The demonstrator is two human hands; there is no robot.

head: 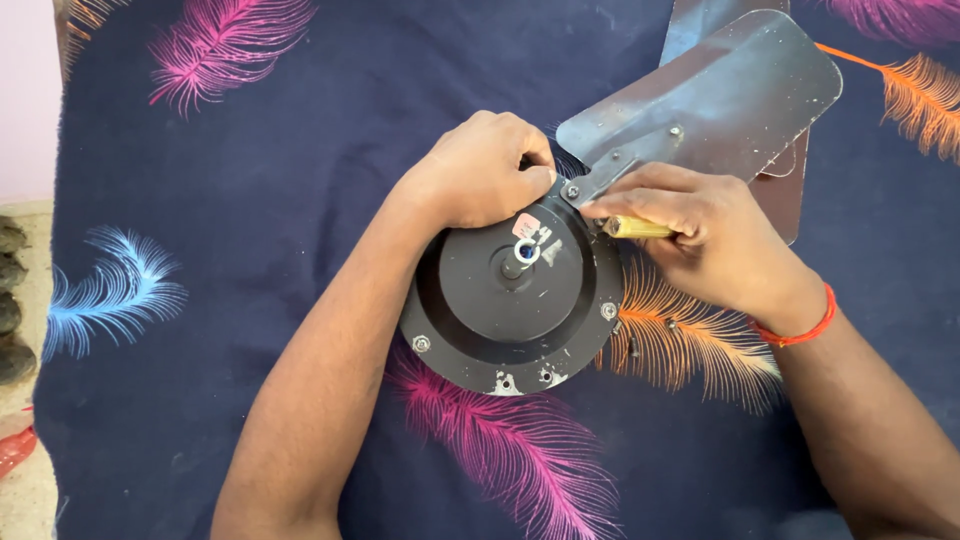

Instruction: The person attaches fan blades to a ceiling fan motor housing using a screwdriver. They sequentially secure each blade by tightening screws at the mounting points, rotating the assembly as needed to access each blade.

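Right hand (705,245) is closed around a tool with a yellow handle (638,228), most likely a screwdriver, whose tip points at the spot where a metal fan blade (715,95) meets the round black motor housing (510,300). Left hand (480,170) is curled shut over the top edge of that housing, fingers pressing down just beside the blade's root, apparently steadying both parts. A screw (572,190) shows at the blade's narrow end, right by the housing rim.

The step in hand looks like work on the blade's fixing screws; whether they are being tightened or loosened cannot be told. The next move would call for keeping the tip seated square in the screw head while the left hand keeps the housing from turning.

At the housing's centre stands a short shaft (522,255). Further bolts (421,343) sit round its rim. Beyond the housing, behind the first blade, a second blade (785,190) lies partly hidden. Below and right of the housing a few small loose screws (632,347) rest on the dark blue cloth (300,150) printed with coloured feathers, which lies under everything.
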